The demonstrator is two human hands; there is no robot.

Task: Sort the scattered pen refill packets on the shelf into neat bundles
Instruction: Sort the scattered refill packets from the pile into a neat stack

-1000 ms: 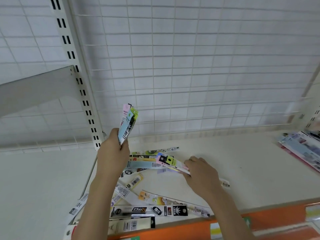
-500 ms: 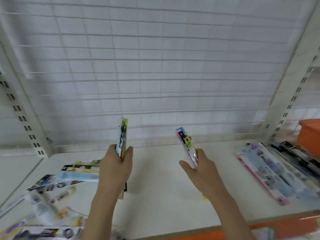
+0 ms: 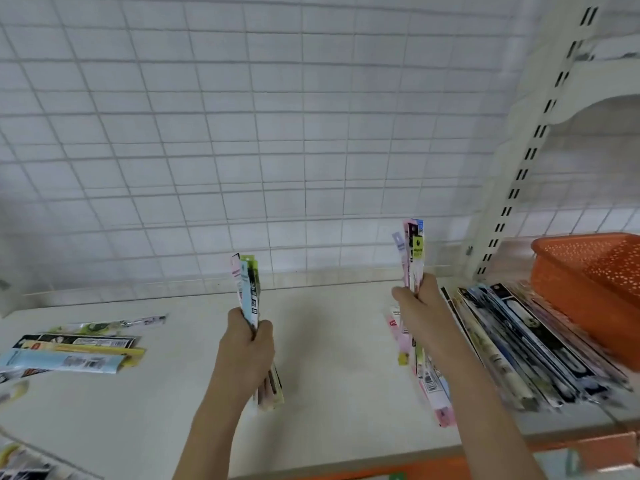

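At the far left of the white shelf (image 3: 329, 348) lies a loose scatter of pen refill packets (image 3: 74, 351), flat and overlapping: a pale blue one nearest, a yellow one and a black one just behind it, and a clear greenish one farther back, angled toward the wire grid back panel (image 3: 277, 133). More blurred packets show at the near left corner. Right of that scatter, well apart from it, the left hand (image 3: 247, 351) is raised above the shelf with fingers and thumb curled round a left-hand bundle of packets (image 3: 247, 289); the bundle stands nearly upright, its pink, pale blue and green tops rising above the fist and its lower ends sticking out below the heel of the hand. Farther right, the right hand (image 3: 417, 313) likewise clenches a right-hand bundle (image 3: 412, 252), upright, with pink, black and lime-green tops fanning slightly above the knuckles and the long tails hanging below the wrist, close over the shelf surface. The two hands are apart, neither bundle touching the other. Just right of the right forearm, a sorted row of packets (image 3: 519, 344) lies flat, side by side, running from far to near. Beyond it, at the right edge, sits an orange perforated basket (image 3: 588, 271), beside the slotted shelf upright (image 3: 519, 174).
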